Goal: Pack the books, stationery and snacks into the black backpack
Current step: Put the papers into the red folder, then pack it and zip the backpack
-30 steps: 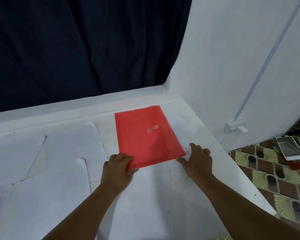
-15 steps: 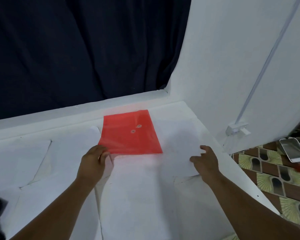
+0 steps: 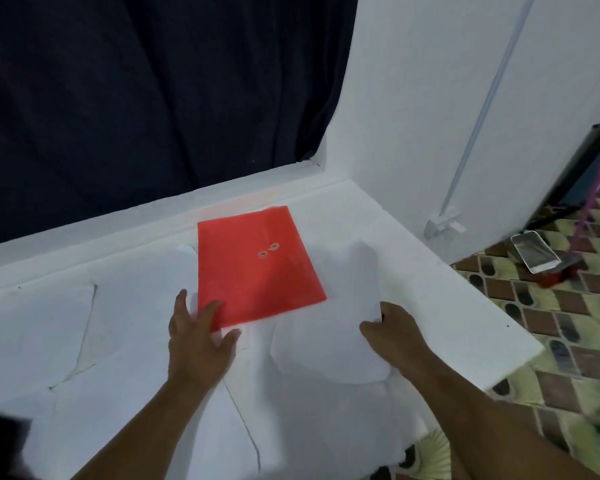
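Note:
A red string-tie folder (image 3: 257,268) lies flat on the white table (image 3: 447,306), near the back. My left hand (image 3: 198,334) rests with spread, straight fingers on the folder's near left corner. To the right of the folder, my right hand (image 3: 392,330) grips the edge of a loose white sheet (image 3: 329,344), which bulges up off the table. A dark blurred shape (image 3: 0,434) shows at the bottom left corner; I cannot tell what it is.
Several loose white sheets (image 3: 66,323) cover the tabletop. A dark curtain (image 3: 153,98) hangs behind and a white wall (image 3: 413,98) stands at the right. The table's right edge drops to a tiled floor (image 3: 551,323), where a phone (image 3: 534,252) lies.
My left hand went from holding the folder's near left corner to lying flat on it. My right hand took hold of the white sheet and raised it. The folder shifted slightly.

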`<state>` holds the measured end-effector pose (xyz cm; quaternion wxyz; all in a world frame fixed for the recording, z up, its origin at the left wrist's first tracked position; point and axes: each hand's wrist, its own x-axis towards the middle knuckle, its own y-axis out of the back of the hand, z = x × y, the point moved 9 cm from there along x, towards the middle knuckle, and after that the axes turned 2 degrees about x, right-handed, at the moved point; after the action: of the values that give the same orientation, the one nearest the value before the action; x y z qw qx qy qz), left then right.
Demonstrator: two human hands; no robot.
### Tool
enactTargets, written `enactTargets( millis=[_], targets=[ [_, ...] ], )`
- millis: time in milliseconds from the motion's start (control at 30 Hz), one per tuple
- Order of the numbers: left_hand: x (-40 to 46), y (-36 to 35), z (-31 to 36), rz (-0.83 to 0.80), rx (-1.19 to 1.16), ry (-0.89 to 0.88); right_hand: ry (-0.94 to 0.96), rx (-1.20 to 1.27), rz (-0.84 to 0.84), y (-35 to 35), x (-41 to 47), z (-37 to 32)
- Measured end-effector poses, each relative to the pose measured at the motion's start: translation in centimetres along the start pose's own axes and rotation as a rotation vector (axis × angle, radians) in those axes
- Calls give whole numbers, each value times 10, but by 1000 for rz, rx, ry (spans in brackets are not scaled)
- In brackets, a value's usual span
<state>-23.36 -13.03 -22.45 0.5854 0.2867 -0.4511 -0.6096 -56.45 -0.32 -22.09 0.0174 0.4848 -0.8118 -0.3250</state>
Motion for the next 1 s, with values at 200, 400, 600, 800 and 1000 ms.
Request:
enactTargets(
  millis=[200, 400, 600, 800, 1000],
  targets=[
    [-39, -18, 15, -129, 124, -161, -40, -70, 18, -10, -37, 7],
    [-54, -13, 26, -196, 104, -164, -91, -113, 23, -13, -74, 22],
    [-67, -21, 34, -346, 205, -159, -97, -228, 128, -30, -92, 32],
    [-74, -18, 35, -353, 151, -185, -76, -61, 227, -23, -110, 26],
    [-83, -30, 40, -428, 16, -172, -354, 424, 95, -9, -118, 42]
  ],
)
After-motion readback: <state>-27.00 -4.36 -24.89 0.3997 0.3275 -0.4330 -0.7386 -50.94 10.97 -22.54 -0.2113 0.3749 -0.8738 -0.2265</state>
